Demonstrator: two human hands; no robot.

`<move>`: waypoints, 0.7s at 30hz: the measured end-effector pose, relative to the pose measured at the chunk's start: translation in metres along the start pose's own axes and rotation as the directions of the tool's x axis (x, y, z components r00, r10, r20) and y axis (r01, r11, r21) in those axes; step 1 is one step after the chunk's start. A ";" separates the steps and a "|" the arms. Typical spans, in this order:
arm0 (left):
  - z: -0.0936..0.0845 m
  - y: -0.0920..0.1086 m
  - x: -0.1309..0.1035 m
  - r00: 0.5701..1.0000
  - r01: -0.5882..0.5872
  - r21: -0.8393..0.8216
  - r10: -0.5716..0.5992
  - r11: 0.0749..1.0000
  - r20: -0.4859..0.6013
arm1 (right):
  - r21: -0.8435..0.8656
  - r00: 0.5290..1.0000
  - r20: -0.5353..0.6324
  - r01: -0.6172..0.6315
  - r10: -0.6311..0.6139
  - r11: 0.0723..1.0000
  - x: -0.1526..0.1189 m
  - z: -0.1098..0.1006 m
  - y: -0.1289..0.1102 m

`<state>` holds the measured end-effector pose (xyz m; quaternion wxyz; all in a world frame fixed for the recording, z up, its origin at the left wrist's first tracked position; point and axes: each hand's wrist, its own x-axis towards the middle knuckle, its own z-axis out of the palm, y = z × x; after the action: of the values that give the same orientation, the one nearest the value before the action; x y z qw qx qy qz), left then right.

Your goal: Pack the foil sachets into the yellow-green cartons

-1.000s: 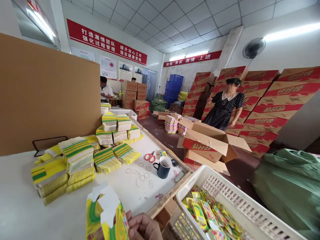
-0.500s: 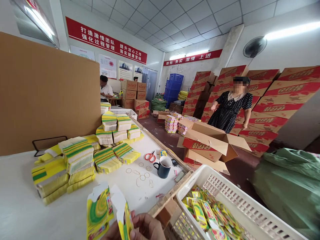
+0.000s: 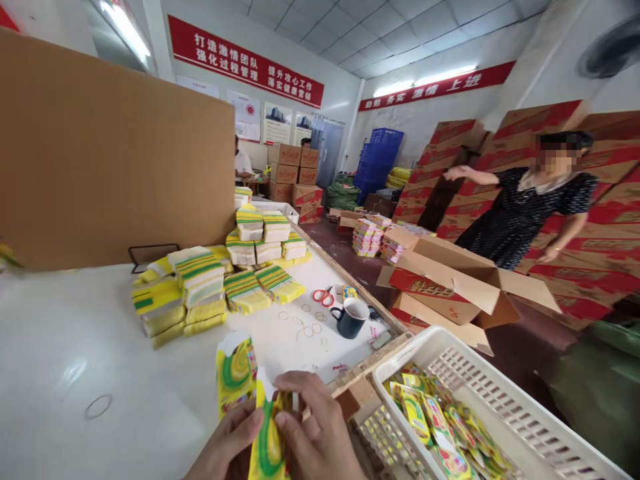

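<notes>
A small yellow-and-green printed carton [image 3: 270, 443] stands upright between my two hands, its white flap at the top. My left hand [image 3: 225, 443] grips its left side with the thumb in front. On the other side my right hand [image 3: 320, 423] has its fingers bent over the carton's top and edge, thumb against the face. Behind my left fingers shows another yellow carton [image 3: 235, 373] with a green swirl; whether that hand holds it or it lies on the table, I cannot tell. Bundled stacks of flat cartons [image 3: 200, 280] stand farther back on the white table [image 3: 65, 413].
A white basket [image 3: 480, 373] of yellow cartons stands at the right. Beyond my hands are a dark mug [image 3: 351, 319], red-handled scissors [image 3: 323, 297] and several rubber bands [image 3: 313, 329]. A cardboard panel [image 3: 115, 160] rises at left. A person [image 3: 525, 200] stands by open boxes [image 3: 430, 283].
The view has swung left. My hands have come further into sight, with the right fingers now over the carton's top. The person at the right has raised an arm outward.
</notes>
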<state>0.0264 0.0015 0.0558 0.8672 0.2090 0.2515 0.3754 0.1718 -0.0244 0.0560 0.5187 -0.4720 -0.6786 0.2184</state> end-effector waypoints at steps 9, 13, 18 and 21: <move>-0.012 0.016 -0.023 0.999 -0.025 0.055 0.022 0.998 0.050 | -0.008 0.982 0.186 -0.045 0.046 0.999 0.005 0.011 0.000; -0.025 0.022 -0.027 1.000 -0.029 0.103 0.029 0.994 0.005 | -0.034 0.969 0.218 -0.109 0.114 0.993 0.005 0.021 0.001; -0.044 0.023 -0.029 1.000 -0.003 0.049 0.004 0.999 -0.018 | -0.054 0.966 0.210 -0.142 0.150 0.988 0.002 0.040 0.001; -0.055 0.024 -0.028 1.000 0.003 0.026 -0.003 1.000 -0.014 | -0.071 0.964 0.226 -0.126 0.139 0.989 0.001 0.050 0.002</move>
<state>-0.0358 0.0046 0.0335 0.8632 0.2175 0.2627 0.3723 0.1274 -0.0131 0.0366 0.4070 -0.5022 -0.7070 0.2868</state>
